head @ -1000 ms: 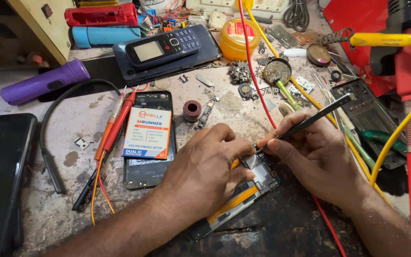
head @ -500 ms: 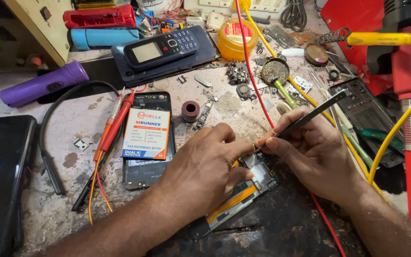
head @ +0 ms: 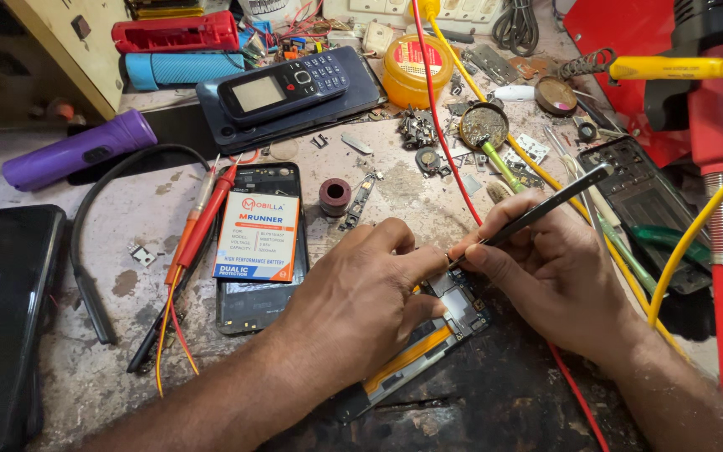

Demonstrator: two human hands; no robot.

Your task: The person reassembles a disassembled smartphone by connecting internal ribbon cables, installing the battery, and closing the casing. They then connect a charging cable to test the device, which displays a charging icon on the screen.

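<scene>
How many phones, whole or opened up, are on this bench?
4, possibly more hidden in clutter: a keypad phone at top; an opened phone under a battery pack, centre-left; the opened phone under both hands; a stripped phone frame at right.

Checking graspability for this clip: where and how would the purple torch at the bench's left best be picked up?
Take the purple torch across the middle of its barrel, from above. It lies flat on the bench, slanted, wider head up-right, bare on top. Its far side runs along a dark slab, so fingers close over the near and far sides. Both the left hand and right hand are busy at the opened phone.
</scene>
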